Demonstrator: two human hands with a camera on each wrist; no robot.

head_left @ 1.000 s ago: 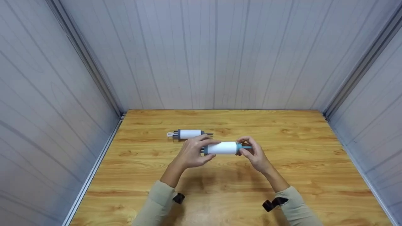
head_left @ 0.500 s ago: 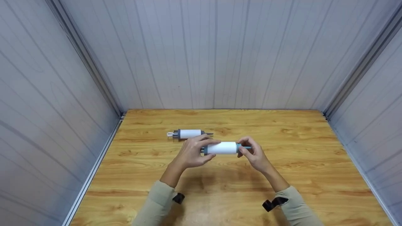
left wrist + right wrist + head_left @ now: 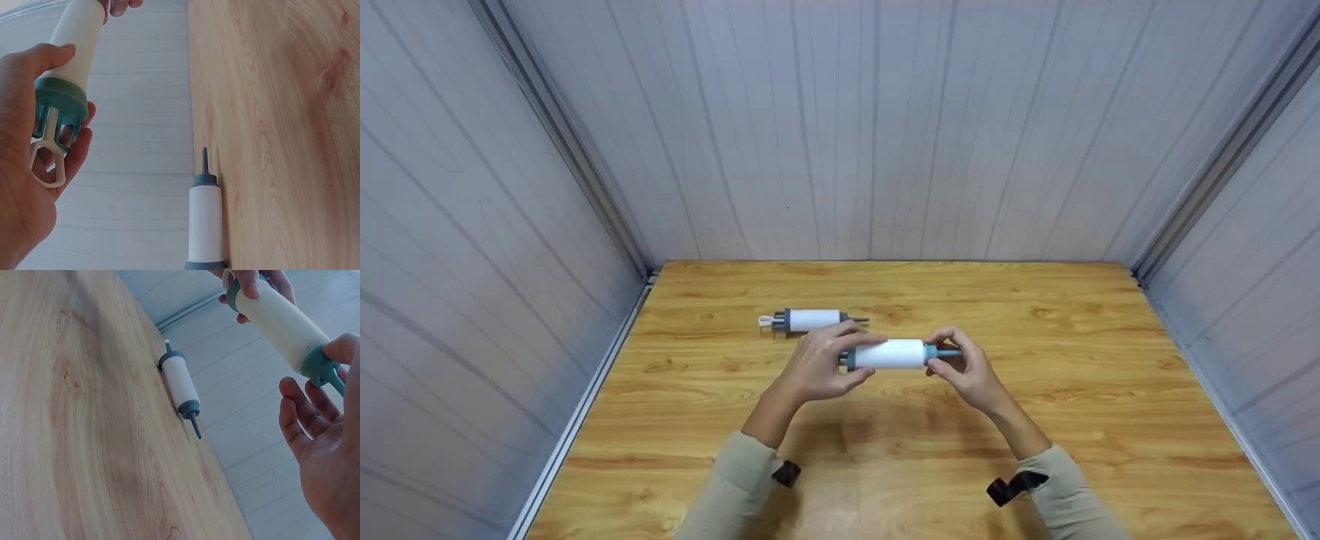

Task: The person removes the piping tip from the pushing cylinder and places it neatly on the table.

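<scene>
While the left hand [image 3: 819, 364] curls round the collar [image 3: 61, 100] of the teal-and-white tube [image 3: 898, 353], the right hand [image 3: 971, 379] pinches the nozzle cap [image 3: 315, 367] at the right end, thumb on the near side and forefinger bent over the far side. Both hands are thus clamped on the tube, which they hold crosswise above the middle of the worktop [image 3: 735, 465]; a similar grey-and-white tube [image 3: 814, 320] lies on that surface, farther off and to the left. Judging by its look, the gripped one should be light, stiff and hollow, probably plastic; its smooth white barrel [image 3: 281, 323] could slip or roll under dry fingers, so the coloured ends seem the surer places to take hold. The thin spout [image 3: 950, 352] and the looped handle [image 3: 50, 132] look weaker and are best spared sideways force. No brand, label or writing can be read on either tube
</scene>
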